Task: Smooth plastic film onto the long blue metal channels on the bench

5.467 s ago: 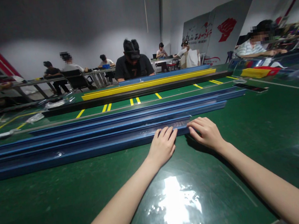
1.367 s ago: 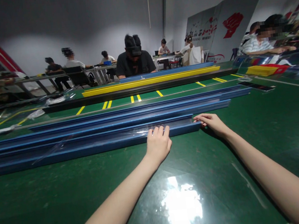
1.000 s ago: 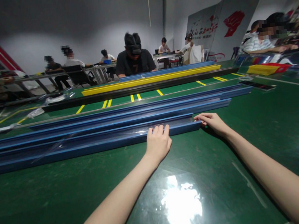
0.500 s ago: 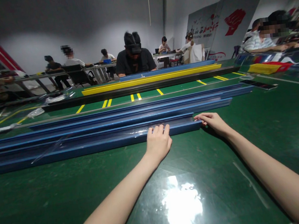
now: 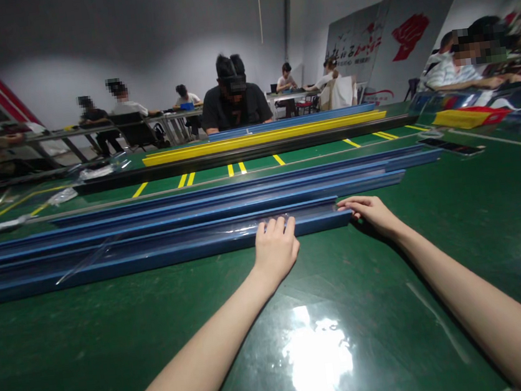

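A long blue plastic channel [image 5: 210, 248] lies across the green table nearest to me, with clear film [image 5: 227, 230] along its trough. My left hand [image 5: 276, 244] is curled over the near wall close to the right end, fingertips inside the trough and the thumb hidden. At that right end, my right hand [image 5: 368, 211] has its thumb and fingers drawn together in a pinch. Its fingertips are at the channel's open end. Whatever lies between them is too small to make out.
More blue channels [image 5: 394, 178] lie just beyond. Farther back are a black strip [image 5: 246, 154] and a yellow strip [image 5: 263, 137]. A phone [image 5: 452, 146] rests at right. Opposite me sits a person in a dark shirt [image 5: 257, 105]; others work at tables behind.
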Demonstrator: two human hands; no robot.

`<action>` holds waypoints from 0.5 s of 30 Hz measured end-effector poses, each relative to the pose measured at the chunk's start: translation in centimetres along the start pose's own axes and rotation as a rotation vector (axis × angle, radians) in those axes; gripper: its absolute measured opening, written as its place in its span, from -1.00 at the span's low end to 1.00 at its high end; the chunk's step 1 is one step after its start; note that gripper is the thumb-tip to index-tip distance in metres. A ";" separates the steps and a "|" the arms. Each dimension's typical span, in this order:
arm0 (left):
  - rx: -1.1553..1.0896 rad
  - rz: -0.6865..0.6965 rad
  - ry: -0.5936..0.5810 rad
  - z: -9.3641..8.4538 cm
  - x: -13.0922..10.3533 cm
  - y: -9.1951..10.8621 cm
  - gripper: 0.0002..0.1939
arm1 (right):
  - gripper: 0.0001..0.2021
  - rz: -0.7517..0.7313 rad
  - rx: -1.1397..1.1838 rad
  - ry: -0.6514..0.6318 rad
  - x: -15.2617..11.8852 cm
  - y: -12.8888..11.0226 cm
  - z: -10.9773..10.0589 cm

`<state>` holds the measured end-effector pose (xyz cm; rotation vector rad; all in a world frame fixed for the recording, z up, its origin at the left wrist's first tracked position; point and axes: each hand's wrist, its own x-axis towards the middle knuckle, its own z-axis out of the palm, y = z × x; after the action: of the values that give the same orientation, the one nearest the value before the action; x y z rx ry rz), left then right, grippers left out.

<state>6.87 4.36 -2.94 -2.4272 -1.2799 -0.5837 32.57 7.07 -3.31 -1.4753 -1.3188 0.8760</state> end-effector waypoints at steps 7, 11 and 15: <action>-0.011 -0.021 0.010 0.1 0.0 0.0 -0.66 | -0.66 -0.007 -0.011 -0.012 0.0 0.0 0.0; -0.024 -0.042 0.008 0.1 0.1 0.0 -0.66 | -0.66 -0.010 -0.005 -0.018 0.1 0.1 -0.1; -0.053 -0.061 0.013 0.0 0.1 0.0 -0.68 | -0.65 -0.017 -0.018 -0.020 0.1 0.1 -0.1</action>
<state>6.95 4.46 -2.89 -2.4297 -1.3540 -0.6564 32.76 7.17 -3.37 -1.4705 -1.3550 0.8723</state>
